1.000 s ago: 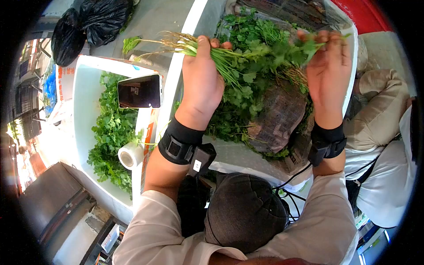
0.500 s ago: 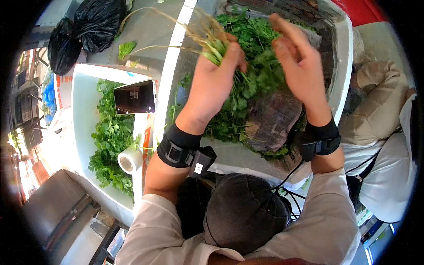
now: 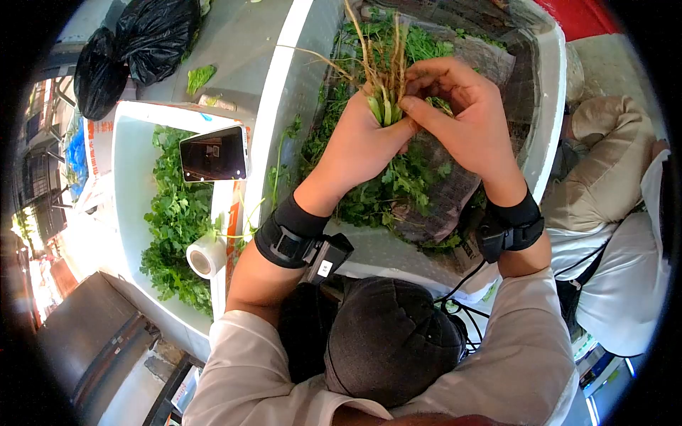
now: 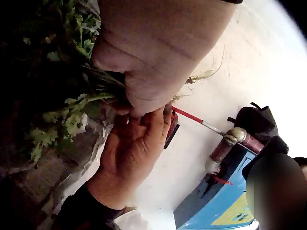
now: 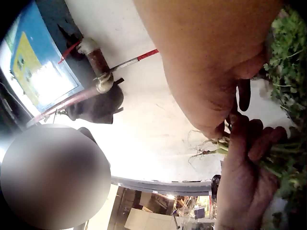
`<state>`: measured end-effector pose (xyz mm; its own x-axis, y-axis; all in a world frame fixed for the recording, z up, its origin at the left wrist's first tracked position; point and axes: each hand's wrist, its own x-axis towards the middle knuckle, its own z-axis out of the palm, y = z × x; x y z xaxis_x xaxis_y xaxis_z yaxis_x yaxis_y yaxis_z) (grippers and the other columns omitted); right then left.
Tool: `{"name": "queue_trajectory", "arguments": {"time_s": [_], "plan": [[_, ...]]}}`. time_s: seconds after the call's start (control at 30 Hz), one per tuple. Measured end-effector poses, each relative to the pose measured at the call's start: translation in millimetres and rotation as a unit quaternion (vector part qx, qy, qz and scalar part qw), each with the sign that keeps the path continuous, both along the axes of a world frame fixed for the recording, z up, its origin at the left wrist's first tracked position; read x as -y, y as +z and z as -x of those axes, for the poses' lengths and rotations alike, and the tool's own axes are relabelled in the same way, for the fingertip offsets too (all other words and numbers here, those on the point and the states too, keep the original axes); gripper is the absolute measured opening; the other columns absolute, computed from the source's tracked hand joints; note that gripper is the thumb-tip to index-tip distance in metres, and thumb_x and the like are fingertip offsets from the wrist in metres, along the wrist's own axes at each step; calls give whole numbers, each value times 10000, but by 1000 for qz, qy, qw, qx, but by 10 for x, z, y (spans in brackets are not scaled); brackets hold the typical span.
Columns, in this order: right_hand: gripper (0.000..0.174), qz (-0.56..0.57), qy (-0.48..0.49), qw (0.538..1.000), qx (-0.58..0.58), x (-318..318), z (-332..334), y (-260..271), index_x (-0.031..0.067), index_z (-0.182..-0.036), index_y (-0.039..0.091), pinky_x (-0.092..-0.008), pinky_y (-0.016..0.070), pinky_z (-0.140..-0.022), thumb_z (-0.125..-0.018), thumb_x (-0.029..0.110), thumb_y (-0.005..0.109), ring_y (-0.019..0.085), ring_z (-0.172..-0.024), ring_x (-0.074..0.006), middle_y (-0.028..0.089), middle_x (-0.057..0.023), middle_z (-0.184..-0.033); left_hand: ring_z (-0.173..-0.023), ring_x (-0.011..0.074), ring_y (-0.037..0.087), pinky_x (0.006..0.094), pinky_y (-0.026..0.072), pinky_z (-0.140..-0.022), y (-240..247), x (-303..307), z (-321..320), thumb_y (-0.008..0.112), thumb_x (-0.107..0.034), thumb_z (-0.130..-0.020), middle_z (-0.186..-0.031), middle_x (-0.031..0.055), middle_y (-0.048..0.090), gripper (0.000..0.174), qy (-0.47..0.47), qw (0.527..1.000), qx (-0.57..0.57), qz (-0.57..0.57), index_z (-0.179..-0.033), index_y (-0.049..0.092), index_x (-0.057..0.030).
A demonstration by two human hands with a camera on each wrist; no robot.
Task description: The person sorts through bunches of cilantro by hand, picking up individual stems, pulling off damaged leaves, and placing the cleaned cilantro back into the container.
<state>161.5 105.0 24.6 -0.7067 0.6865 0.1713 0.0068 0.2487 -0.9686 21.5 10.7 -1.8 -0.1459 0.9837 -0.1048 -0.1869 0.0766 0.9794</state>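
Observation:
In the head view the left hand [image 3: 362, 145] grips a bunch of leafy green herbs [image 3: 408, 181] by the stems, pale roots [image 3: 383, 67] pointing up. Beside it, the right hand [image 3: 469, 117] has thumb and fingers curled at the stem bases, touching the bunch near the left thumb; what exactly it pinches is partly hidden. In the right wrist view the left hand [image 5: 247, 187] is around the stems, roots sticking out past the thumb. Leaves [image 4: 72, 112] hang from the left hand in the left wrist view.
Below the hands, a white foam box [image 3: 284, 78] holds greens and a newspaper-wrapped bundle [image 3: 444, 202]. Left of it are a second foam box [image 3: 131, 206] of greens, a phone [image 3: 213, 154] and a white roll [image 3: 206, 257]. Black bags [image 3: 158, 39] lie farther back.
The left hand has moved right and turned the bunch so its roots point up instead of left. The right hand has come in from the right to the stem bases, its fingers now curled.

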Motion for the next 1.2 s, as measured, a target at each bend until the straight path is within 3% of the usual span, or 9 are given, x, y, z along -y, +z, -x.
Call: {"name": "queue_trajectory", "arguments": {"time_s": [0.53, 0.63, 0.7, 0.77, 0.83, 0.87, 0.9, 1.0, 1.2], "plan": [[305, -154, -56, 986, -11, 7, 31, -34, 24, -1088, 672, -299, 542, -794, -823, 100, 803, 686, -899, -141, 718, -73, -965, -615, 105, 582, 269, 450, -557, -48, 26, 36, 601, -107, -987, -708, 16, 617, 122, 26, 998, -46, 27, -974, 634, 9], [236, -3, -146, 988, -45, -267, -88, -66, 34, -1143, 675, -266, 527, -797, -925, 112, 719, 669, -887, -109, 724, -57, -978, -593, 96, 566, 269, 435, -548, 24, 0, 25, 645, -190, -993, -682, 16, 623, 203, 54, 997, -21, 43, -916, 641, -2], [225, -7, -176, 983, -48, -496, -201, -188, 27, -1166, 666, -253, 515, -780, -969, 134, 673, 647, -882, -86, 721, -49, -980, -631, 85, 556, 253, 436, -574, 62, 19, 75, 621, -221, -1027, -681, -11, 566, 230, 30, 994, -92, 42, -897, 573, -37], [257, -16, -183, 983, 0, -609, -278, -269, 31, -1188, 662, -271, 518, -773, -967, 161, 670, 652, -906, -105, 726, -65, -997, -615, 79, 541, 254, 432, -564, 39, 13, 70, 635, -235, -1020, -678, -22, 552, 234, 21, 989, -121, 77, -903, 573, -42], [304, -134, -136, 972, 140, -642, -323, -318, 46, -1219, 657, -321, 526, -787, -953, 194, 668, 677, -911, -189, 723, -105, -996, -604, 76, 525, 256, 425, -550, -4, 16, 65, 651, -248, -1012, -680, -30, 547, 249, 29, 989, -118, 82, -885, 570, -50], [336, -189, -135, 946, 229, -634, -360, -371, 64, -1246, 648, -413, 544, -827, -937, 194, 653, 695, -969, -319, 712, -168, -1045, -606, 76, 517, 276, 432, -569, -13, 20, 69, 666, -292, -995, -660, -7, 571, 288, 50, 988, -129, 73, -901, 626, -23], [336, -188, -136, 945, 231, -626, -392, -401, 64, -1246, 648, -413, 544, -827, -937, 194, 653, 695, -969, -319, 712, -168, -1045, -608, 77, 508, 295, 439, -589, -16, 20, 69, 681, -335, -978, -641, 17, 595, 345, 72, 985, -140, 65, -916, 683, 4], [419, -240, -50, 754, 609, -667, -488, -575, 91, -1351, 599, -531, 536, -875, -933, 52, 596, 613, -1133, -437, 644, -240, -1237, -648, 72, 495, 299, 439, -616, 41, 20, 87, 695, -337, -969, -660, 10, 597, 353, 100, 983, -123, 90, -949, 695, 16], [449, -230, 44, 739, 631, -971, -567, -1024, 42, -1310, 628, -512, 535, -918, -867, -26, 615, 604, -1154, -431, 638, -236, -1255, -514, 69, 474, 279, 394, -500, 64, 41, 129, 733, -322, -939, -566, -18, 541, 350, 111, 983, -100, 103, -786, 650, -19]]}}
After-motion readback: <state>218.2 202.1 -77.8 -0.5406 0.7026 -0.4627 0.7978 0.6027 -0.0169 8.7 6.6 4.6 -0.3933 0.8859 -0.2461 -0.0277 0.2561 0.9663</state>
